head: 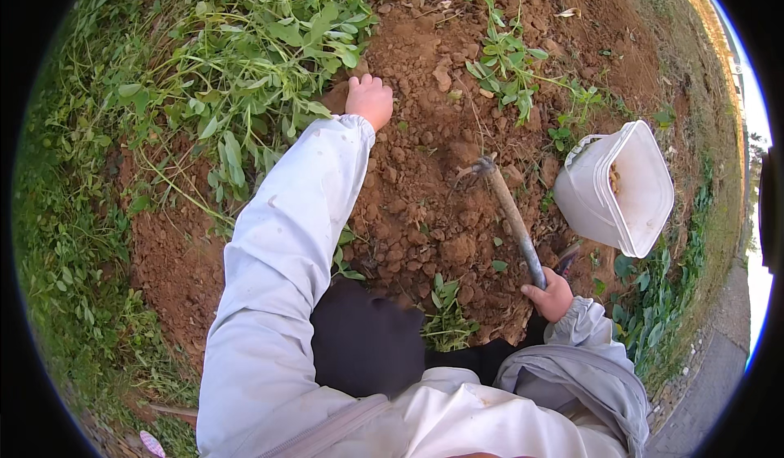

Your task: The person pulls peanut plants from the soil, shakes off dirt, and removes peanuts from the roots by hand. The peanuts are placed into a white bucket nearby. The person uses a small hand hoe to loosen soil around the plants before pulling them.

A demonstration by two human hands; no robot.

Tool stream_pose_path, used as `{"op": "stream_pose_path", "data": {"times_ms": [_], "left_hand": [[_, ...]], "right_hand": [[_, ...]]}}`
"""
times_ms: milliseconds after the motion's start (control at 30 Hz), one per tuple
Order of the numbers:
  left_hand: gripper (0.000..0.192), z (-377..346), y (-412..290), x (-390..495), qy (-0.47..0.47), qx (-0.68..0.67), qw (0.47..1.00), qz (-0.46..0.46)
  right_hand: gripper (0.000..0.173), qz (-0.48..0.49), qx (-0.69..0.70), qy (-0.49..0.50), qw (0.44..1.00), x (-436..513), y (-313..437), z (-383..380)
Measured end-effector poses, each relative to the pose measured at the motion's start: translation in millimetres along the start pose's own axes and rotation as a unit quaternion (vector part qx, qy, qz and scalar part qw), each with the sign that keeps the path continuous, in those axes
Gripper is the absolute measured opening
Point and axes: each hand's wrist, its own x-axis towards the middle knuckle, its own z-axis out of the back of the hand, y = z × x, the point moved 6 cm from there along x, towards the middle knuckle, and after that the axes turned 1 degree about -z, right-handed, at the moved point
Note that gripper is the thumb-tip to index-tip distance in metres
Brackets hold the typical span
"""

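My right hand [553, 297] is wrapped around the lower end of a wooden handle belonging to a small pronged hand hoe [509, 204]. Its metal head rests on loose, cloddy reddish soil [422, 182]. Farther forward, my left hand [369, 100] reaches down to the ground at the edge of dense leafy plants [282, 48], which look like peanut plants. The back of that hand faces me, and its fingertips are partly hidden against the soil, so whether they hold anything is unclear.
A white plastic bucket [588, 195] leans at the right, with some tan pods [615, 179] inside. An uprooted leafy stem [511, 72] lies on the soil ahead. Cut greenery [450, 317] lies near my dark-clothed knee [367, 338]. Paving [704, 384] borders the plot at lower right.
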Motion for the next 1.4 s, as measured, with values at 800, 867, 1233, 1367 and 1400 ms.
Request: {"op": "stream_pose_path", "data": {"times_ms": [800,867,1233,1367,1400], "left_hand": [[0.013,24.3,61.6,-110.2,0.014,-0.906,0.382,0.183],[0.013,22.1,41.6,-109.0,0.03,-0.905,0.369,0.212],[0.011,33.8,-6.8,-123.8,0.2,-0.88,0.372,0.217],[0.013,18.7,-2.6,-132.1,0.201,-0.867,0.366,0.27],[0.02,-1.7,1.9,-135.9,0.2,-0.891,0.326,0.247]], "right_hand": [[0.043,0.069,0.021,0.069,0.995,58.7,49.7,-105.4],[0.042,0.171,-0.08,0.013,0.982,72.7,83.4,-77.2],[0.022,0.257,-0.25,-0.262,0.896,280.0,207.9,21.5],[0.022,0.27,-0.163,-0.237,0.919,288.5,201.2,22.5],[0.023,0.253,-0.079,-0.218,0.939,282.4,203.2,21.5]]}}
